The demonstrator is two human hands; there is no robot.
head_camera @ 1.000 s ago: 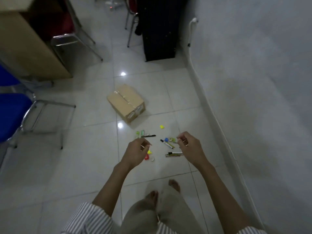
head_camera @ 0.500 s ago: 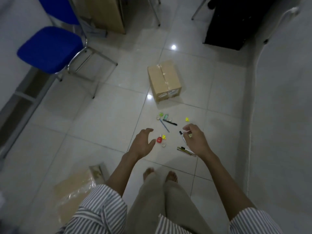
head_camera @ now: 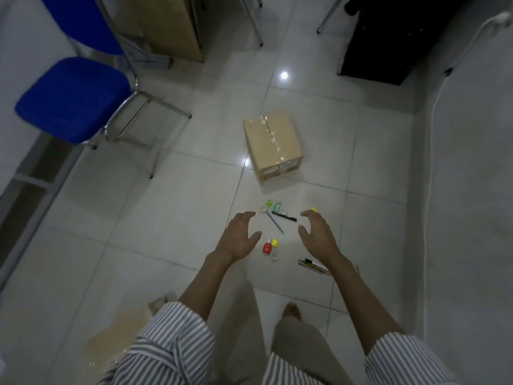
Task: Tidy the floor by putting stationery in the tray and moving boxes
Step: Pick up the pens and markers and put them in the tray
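Note:
A taped cardboard box [head_camera: 273, 143] stands on the white tiled floor ahead of me. Small stationery lies scattered just in front of it: a black pen [head_camera: 283, 217], a blue pen [head_camera: 275, 223], a red round item [head_camera: 267, 248], yellow bits [head_camera: 275, 242], small tape rolls [head_camera: 263, 209] and a bundle of pens [head_camera: 313, 266]. My left hand [head_camera: 239, 237] hovers open to the left of the pens. Spread open on their right is my right hand [head_camera: 316, 234]. Neither hand holds anything. No tray shows.
A blue chair [head_camera: 73, 100] with metal legs stands at the left. A wooden cabinet [head_camera: 166, 26] and a black cabinet [head_camera: 388, 37] are at the back. A second cardboard box [head_camera: 116, 337] lies at my lower left. A wall with a white cable [head_camera: 438, 112] runs along the right.
The view has tilted down and left. Both hands went from pinched to open, and the marker beside my right hand 0.5 s ago is out of sight behind it.

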